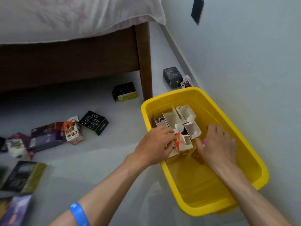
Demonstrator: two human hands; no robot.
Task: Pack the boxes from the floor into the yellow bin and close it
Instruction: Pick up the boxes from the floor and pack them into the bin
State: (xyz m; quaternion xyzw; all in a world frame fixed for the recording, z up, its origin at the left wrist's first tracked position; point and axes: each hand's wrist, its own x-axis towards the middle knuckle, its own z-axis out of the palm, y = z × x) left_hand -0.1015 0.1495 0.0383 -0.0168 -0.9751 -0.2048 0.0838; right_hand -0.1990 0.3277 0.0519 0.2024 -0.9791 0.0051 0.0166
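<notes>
The yellow bin (pixel 254 154) stands open on the floor by the wall, with several small boxes with open flaps (pixel 179 121) packed at its far end. My left hand (pixel 156 144) reaches over the bin's left rim and grips an orange and white box (pixel 182 142). Inside the bin my right hand (pixel 216 144) presses flat, fingers spread, against the boxes' right side. More boxes lie on the floor at left: an orange one (pixel 73 132), a black one (pixel 93 122), and a purple one (pixel 45 136). No lid is in view.
A wooden bed frame (pixel 143 62) with a pale sheet stands at the back left. A black and yellow box (pixel 124 92) sits by its leg. Two more boxes (pixel 173 76) rest against the wall behind the bin. Larger flat boxes (pixel 22 176) lie at the lower left.
</notes>
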